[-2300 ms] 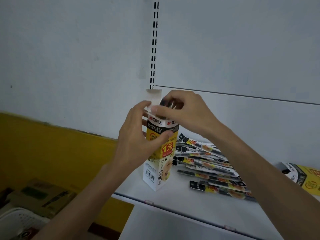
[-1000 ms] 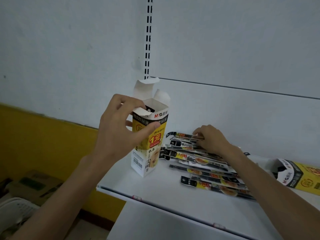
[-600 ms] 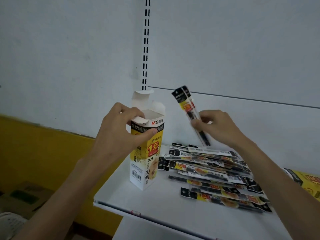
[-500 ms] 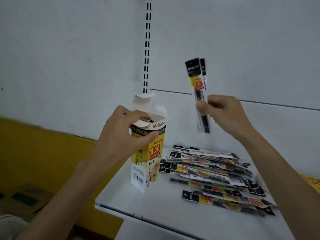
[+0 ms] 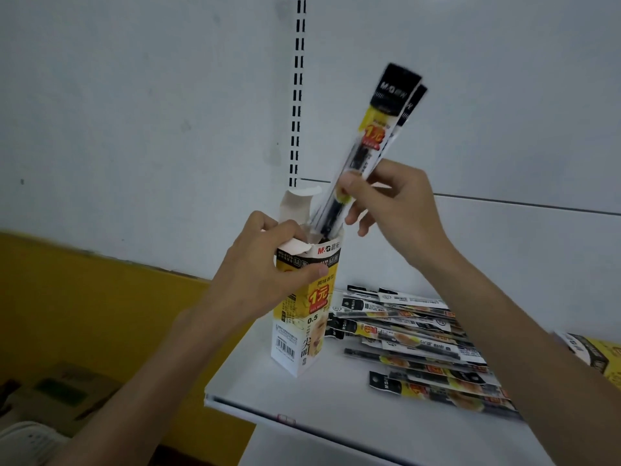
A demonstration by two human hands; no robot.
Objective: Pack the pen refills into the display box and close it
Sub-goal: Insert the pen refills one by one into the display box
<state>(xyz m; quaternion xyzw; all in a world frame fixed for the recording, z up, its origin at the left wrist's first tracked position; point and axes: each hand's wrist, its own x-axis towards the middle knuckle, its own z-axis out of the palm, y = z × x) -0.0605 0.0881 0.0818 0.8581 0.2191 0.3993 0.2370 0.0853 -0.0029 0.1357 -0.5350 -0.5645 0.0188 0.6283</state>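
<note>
A tall yellow, white and black display box (image 5: 304, 317) stands upright on the white shelf (image 5: 336, 412), its top flaps open. My left hand (image 5: 265, 274) grips the box near its top. My right hand (image 5: 396, 206) pinches two packaged pen refills (image 5: 376, 136), tilted with their lower ends just inside the box's open mouth. A pile of several more packaged refills (image 5: 420, 344) lies flat on the shelf to the right of the box.
Another yellow and black box (image 5: 594, 354) lies at the shelf's right edge. A slotted upright (image 5: 297, 95) runs up the white back panel. Below left are cardboard boxes (image 5: 64, 391) on the floor by a yellow wall. The shelf's front edge is close to the box.
My right hand picked two refills off the pile, lifted them, then brought them left and down into the box's open top. My left hand kept its grip on the box.
</note>
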